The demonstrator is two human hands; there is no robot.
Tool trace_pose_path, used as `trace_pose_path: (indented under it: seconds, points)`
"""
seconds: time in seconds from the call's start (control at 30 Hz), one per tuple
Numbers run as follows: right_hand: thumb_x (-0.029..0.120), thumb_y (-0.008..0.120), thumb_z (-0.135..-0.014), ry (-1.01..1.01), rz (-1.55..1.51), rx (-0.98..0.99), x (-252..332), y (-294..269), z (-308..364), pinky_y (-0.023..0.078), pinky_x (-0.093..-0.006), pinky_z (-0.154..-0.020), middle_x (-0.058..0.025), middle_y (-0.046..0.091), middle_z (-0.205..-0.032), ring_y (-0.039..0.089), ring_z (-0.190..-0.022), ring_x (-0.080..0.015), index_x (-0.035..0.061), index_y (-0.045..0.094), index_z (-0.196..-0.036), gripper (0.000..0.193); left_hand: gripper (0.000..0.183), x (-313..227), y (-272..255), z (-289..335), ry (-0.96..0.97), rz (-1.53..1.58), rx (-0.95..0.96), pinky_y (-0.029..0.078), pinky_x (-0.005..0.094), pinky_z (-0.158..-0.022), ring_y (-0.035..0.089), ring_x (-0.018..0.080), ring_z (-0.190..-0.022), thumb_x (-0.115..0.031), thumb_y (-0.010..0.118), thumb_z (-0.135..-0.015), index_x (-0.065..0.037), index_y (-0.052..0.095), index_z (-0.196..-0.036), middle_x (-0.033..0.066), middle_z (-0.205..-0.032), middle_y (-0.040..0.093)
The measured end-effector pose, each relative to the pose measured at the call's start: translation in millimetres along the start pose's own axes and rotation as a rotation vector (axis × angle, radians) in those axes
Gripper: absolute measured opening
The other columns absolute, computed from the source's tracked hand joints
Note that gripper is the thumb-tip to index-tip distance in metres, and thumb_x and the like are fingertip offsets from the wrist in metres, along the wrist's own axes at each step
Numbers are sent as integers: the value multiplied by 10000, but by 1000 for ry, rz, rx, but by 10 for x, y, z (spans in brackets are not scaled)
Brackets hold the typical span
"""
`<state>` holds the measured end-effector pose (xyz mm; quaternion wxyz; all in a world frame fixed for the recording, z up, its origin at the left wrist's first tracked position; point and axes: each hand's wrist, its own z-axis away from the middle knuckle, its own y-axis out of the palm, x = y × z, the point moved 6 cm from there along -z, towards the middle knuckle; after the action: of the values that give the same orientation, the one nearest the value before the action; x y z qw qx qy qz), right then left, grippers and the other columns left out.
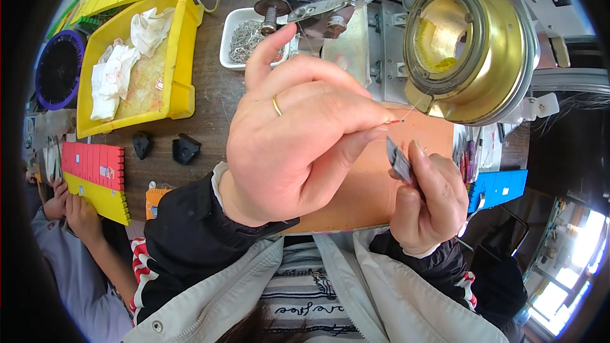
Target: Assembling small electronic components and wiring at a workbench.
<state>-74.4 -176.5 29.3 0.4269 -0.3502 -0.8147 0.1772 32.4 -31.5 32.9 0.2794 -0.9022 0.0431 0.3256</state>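
Red slender piece is pinched by the left hand; grey flat piece is gripped by the right hand; work seems midway, remainder unclear.

Over the tan mat, the person's left hand pinches a tiny red piece, while the right hand grips a grey strip. I see a brass drum at the mat's far right corner, a white dish of metal bits beyond it leftward, and a yellow bin well left.
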Motion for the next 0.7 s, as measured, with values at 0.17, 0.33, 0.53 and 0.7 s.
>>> trace_pose_path:
  seconds: [0.17, 0.33, 0.53, 0.7]
  points:
    - [-33, 754, -708, 38, 73, -20, -38, 18, -16, 518, -291, -597, -75, 652, -793, 633, -657, -196, 0, 702, -1187, 483, 93, 14, -3, 14, 19, 1, -5, 263, 511, -1143, 660, 208, -874, -61, 645, -864, -75, 719, -920, 49, -843, 691]
    - [-45, 761, -698, 26, 82, 3, -16, 18, -28, 519, -289, -603, -79, 655, -799, 639, -668, -196, 1, 708, -1175, 482, 101, 11, -3, 10, 6, 9, -1, 259, 504, -1146, 659, 211, -873, -57, 635, -864, -71, 719, -918, 53, -837, 690]
    - [-74, 752, -693, 49, 132, -38, -36, 8, -17, 520, -288, -619, -88, 671, -817, 643, -685, -201, -15, 707, -1165, 478, 64, 22, 1, 12, -4, 29, -12, 258, 498, -1144, 656, 207, -871, -49, 653, -855, -67, 702, -893, 54, -845, 697]
    - [-80, 735, -711, 112, 212, -130, -133, -140, 20, 524, -285, -636, -95, 698, -850, 653, -711, -206, -34, 699, -1159, 452, 45, 25, 8, 14, -27, 93, 18, 267, 502, -1131, 652, 200, -874, -29, 652, -855, -60, 681, -870, 43, -845, 699]
